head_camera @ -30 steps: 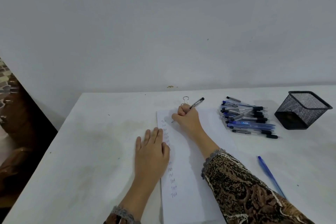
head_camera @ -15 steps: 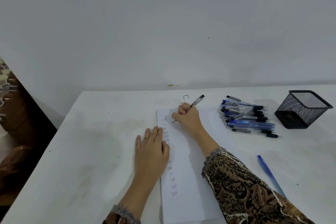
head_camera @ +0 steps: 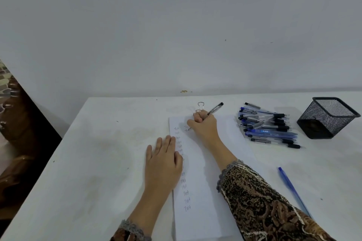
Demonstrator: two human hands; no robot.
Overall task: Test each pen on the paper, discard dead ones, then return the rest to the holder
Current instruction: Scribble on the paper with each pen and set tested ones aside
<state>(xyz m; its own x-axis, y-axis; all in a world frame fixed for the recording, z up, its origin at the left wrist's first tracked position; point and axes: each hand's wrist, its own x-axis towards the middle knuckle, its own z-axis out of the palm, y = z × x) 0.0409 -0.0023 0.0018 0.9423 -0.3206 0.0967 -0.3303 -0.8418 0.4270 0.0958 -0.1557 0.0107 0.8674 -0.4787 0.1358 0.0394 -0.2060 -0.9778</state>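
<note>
A white sheet of paper (head_camera: 203,197) lies on the table with a column of handwritten words down its left side. My right hand (head_camera: 203,125) grips a clear pen with a black cap end (head_camera: 215,108), its tip on the paper's top left beside a second column. My left hand (head_camera: 163,162) lies flat, fingers straight, pressing the paper's left edge. A pile of several blue and black pens (head_camera: 268,125) sits to the right. The black mesh holder (head_camera: 327,117) stands tilted beyond the pile and looks empty.
A single blue pen (head_camera: 293,191) lies apart on the table (head_camera: 88,162) at the right, near my sleeve. A metal binder clip (head_camera: 200,106) sits at the paper's top edge. The wall rises just behind the table. The table's left edge drops off to dark furniture.
My right hand has shifted slightly as the pen writes at the top of the paper; a new mark shows there. My left hand stays put.
</note>
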